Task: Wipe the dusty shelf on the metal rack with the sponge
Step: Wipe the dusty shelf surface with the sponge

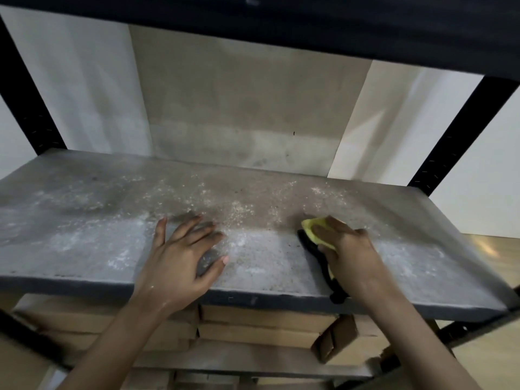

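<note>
Gripping the sponge (315,231) – half hidden – the right hand (347,249); left hand (180,257) flat, released.

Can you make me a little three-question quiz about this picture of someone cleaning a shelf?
1. True or false: the sponge is yellow on top.
2. Which hand holds the sponge? A) left hand B) right hand
3. Fill in: below the dusty shelf lie stacked cardboard ____.

Key:
1. True; it is yellow with a dark underside.
2. B. The left hand lies flat on the shelf with fingers spread.
3. Boxes.
</note>
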The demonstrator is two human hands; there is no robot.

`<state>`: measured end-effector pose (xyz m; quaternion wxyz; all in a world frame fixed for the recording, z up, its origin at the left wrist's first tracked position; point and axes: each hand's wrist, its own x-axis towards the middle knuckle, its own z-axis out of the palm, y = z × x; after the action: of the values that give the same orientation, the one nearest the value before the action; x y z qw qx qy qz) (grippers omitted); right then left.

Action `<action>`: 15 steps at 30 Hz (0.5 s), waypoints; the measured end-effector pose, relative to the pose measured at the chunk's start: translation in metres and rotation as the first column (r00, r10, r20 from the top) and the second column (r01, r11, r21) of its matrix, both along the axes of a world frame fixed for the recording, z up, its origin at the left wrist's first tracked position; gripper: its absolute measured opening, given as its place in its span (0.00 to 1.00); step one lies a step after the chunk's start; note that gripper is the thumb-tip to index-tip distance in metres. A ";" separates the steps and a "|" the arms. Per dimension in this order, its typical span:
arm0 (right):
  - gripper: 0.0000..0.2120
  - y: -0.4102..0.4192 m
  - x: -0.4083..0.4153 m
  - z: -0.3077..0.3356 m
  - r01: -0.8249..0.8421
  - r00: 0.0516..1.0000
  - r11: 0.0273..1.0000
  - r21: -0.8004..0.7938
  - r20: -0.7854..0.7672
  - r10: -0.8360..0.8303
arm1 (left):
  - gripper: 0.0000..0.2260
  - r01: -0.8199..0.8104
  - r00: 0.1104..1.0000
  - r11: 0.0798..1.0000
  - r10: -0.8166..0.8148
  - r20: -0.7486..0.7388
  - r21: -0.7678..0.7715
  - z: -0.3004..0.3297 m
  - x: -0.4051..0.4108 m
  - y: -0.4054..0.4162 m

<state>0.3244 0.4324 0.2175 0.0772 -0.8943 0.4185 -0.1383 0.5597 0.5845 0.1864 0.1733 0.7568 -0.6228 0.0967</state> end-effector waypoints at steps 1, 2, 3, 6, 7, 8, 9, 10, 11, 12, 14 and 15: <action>0.20 0.004 0.006 0.003 -0.032 0.999 0.999 -0.018 0.032 0.032 | 0.26 0.000 1.000 1.000 0.000 -0.007 -0.001 0.000 0.000 0.000; 0.21 0.015 0.015 0.005 -0.093 0.994 0.996 -0.014 0.052 0.094 | 0.25 0.000 1.000 1.000 -0.001 -0.014 -0.002 -0.001 0.001 0.000; 0.21 0.027 0.024 0.007 -0.173 0.983 0.985 0.000 0.056 0.173 | 0.25 0.002 1.000 1.000 -0.002 -0.026 -0.002 -0.002 0.001 -0.001; 0.18 0.054 0.038 -0.002 -0.315 0.949 0.949 -0.020 -0.018 0.315 | 0.25 0.010 0.997 1.000 -0.010 -0.074 -0.004 -0.004 0.002 -0.001; 0.18 0.052 0.034 -0.003 -0.292 0.956 0.956 -0.002 -0.035 0.292 | 0.26 0.011 0.996 1.000 -0.011 -0.085 -0.006 -0.004 0.002 -0.001; 0.18 0.044 0.028 -0.003 -0.248 0.966 0.968 0.037 -0.061 0.250 | 0.26 0.013 0.996 1.000 -0.014 -0.091 -0.007 -0.004 0.002 -0.001; 0.19 0.033 0.020 -0.004 -0.198 0.976 0.978 0.061 -0.079 0.202 | 0.27 0.016 0.996 1.000 -0.016 -0.092 -0.007 -0.003 0.001 -0.001; 0.19 0.022 0.011 -0.007 -0.143 0.984 0.988 0.064 -0.096 0.149 | 0.27 0.018 0.995 1.000 -0.019 -0.093 -0.006 -0.003 0.001 -0.001; 0.20 0.011 0.002 -0.007 -0.089 0.989 0.995 0.052 -0.112 0.094 | 0.27 0.019 0.995 1.000 -0.020 -0.096 -0.007 -0.002 0.001 -0.001; 0.22 0.000 -0.003 -0.008 -0.024 0.992 0.998 0.050 -0.123 0.030 | 0.26 0.018 0.995 1.000 -0.019 -0.099 -0.011 -0.002 0.001 -0.001; 0.26 -0.013 -0.005 -0.001 0.052 0.995 0.999 0.004 -0.088 -0.051 | 0.26 0.019 0.995 1.000 -0.021 -0.102 -0.014 -0.002 0.001 0.000; 0.25 -0.014 -0.001 0.003 0.038 0.999 0.999 -0.016 -0.035 -0.038 | 0.25 0.020 0.994 1.000 -0.021 -0.104 -0.014 -0.002 0.001 0.000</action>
<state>0.3233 0.4183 0.2201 0.0603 -0.8890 0.4357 -0.1272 0.5610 0.5841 0.1849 0.2115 0.7532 -0.6200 0.0595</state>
